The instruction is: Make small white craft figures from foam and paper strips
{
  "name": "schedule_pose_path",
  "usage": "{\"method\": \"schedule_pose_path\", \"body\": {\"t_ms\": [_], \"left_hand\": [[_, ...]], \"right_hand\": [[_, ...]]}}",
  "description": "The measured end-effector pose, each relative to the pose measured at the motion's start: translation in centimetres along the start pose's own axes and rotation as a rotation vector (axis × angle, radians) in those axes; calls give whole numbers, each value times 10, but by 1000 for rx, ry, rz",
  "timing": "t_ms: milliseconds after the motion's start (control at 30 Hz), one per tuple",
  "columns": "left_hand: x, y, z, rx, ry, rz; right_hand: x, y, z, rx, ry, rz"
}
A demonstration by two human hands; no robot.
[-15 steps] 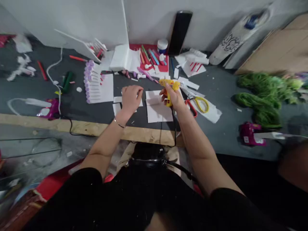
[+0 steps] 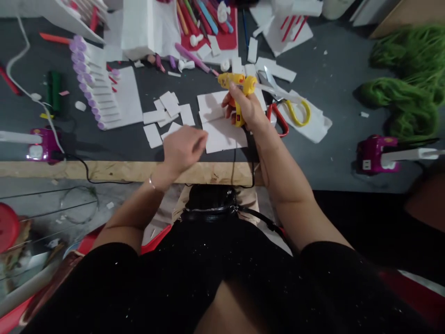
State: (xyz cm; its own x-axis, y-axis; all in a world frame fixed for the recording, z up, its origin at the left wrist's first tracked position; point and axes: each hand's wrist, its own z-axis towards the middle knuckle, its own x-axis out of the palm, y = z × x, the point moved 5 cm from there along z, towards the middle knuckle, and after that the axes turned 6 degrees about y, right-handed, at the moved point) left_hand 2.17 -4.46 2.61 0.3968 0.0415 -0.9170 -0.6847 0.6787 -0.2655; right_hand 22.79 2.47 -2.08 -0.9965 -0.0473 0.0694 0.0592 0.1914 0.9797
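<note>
Left of centre on my feed, white pieces [image 2: 170, 104] lie near my curled left hand [image 2: 183, 144]; whether it pinches anything, I cannot tell. Next, the card [image 2: 224, 134] lies flat, partly under my right hand [image 2: 251, 110], which grips the glue gun [image 2: 239, 90], nozzle leftward. I'd steer that tip clear of bare fingers, its cord [image 2: 253, 162] off the scissors [image 2: 308, 112] at right.

The left fingers [image 2: 200, 139] look blurred, perhaps holding something hidden.
</note>
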Motion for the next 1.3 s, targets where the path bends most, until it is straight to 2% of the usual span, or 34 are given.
{"method": "schedule_pose_path", "body": {"t_ms": [33, 100, 167, 233, 400, 567, 667, 767, 867, 1000, 1067, 1167, 1300], "left_hand": [[-3, 18, 11, -103, -31, 34], [-6, 49, 30, -270, -3, 61], [-6, 62, 38, -299, 53, 54], [-2, 58, 37, -243, 64, 27], [23, 18, 23, 3, 143, -26], [43, 8, 40, -32, 233, -17], [42, 11, 59, -92, 191, 26], [32, 22, 74, -200, 112, 77], [25, 37, 79, -263, 143, 112], [35, 41, 73, -160, 346, 131], [43, 39, 69, -128, 397, 144], [52, 42, 71, -152, 375, 125], [57, 53, 86, -139, 329, 28]], "right_hand": [[1, 3, -2, -16, 32, -32], [3, 6, -6, -51, 89, -86], [3, 7, -8, -57, 111, -120], [0, 7, -7, -61, 77, -119], [-6, 4, -3, -94, -9, -41], [-5, 0, 0, -67, 44, -28], [-1, -2, -1, -43, 121, -42], [1, -2, -2, -45, 147, -58], [-1, -1, -4, -35, 135, -108], [-10, 0, -3, -40, 87, -138], [-15, -2, -1, -48, 52, -160], [-23, -9, 2, -52, -19, -181], [-29, -10, 2, -107, -81, -191]]}}
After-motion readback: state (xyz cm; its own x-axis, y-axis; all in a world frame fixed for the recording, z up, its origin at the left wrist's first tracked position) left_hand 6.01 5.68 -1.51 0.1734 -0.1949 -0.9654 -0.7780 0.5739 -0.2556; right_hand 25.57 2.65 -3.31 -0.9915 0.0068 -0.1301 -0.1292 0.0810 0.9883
